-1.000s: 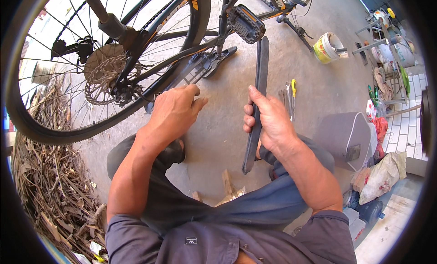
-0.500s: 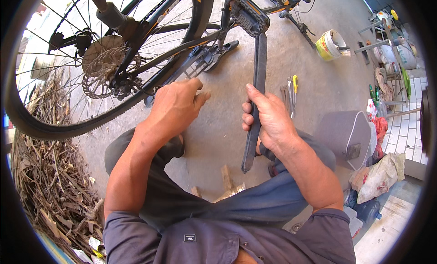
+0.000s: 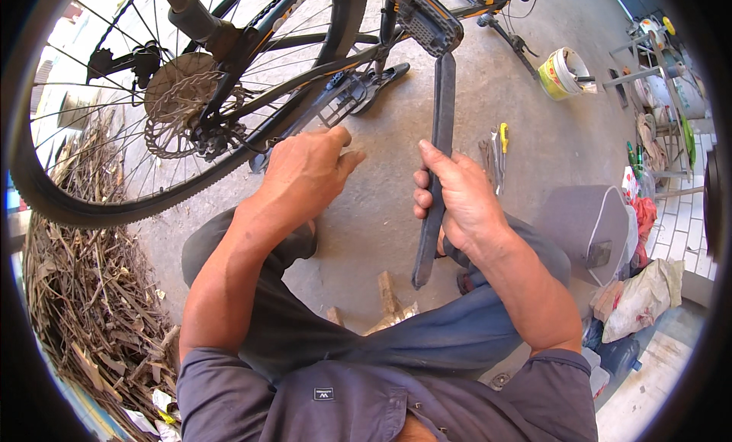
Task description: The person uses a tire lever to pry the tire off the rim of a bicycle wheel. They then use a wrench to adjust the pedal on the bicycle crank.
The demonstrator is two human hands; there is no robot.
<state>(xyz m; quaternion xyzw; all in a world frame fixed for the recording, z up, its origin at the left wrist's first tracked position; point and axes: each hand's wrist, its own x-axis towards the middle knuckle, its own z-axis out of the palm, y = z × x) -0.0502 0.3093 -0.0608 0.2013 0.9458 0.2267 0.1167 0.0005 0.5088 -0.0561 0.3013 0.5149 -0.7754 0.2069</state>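
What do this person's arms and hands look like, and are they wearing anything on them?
Both hands are bare: no gloves, rings or watch show on the left hand or the right hand. The forearms are uncovered too. Dark grey-blue shirt sleeves are pushed up to about the elbows, and the shirt bears a small square patch on its chest.

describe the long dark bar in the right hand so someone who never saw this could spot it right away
Start at the big bicycle wheel at upper left, then move right to the black pedal near the top middle. The long dark flat bar runs down from that pedal, gripped at mid-length by the right hand. Unlike the small yellow-handled tool lying on the floor beside it, it is long, plain and held up.
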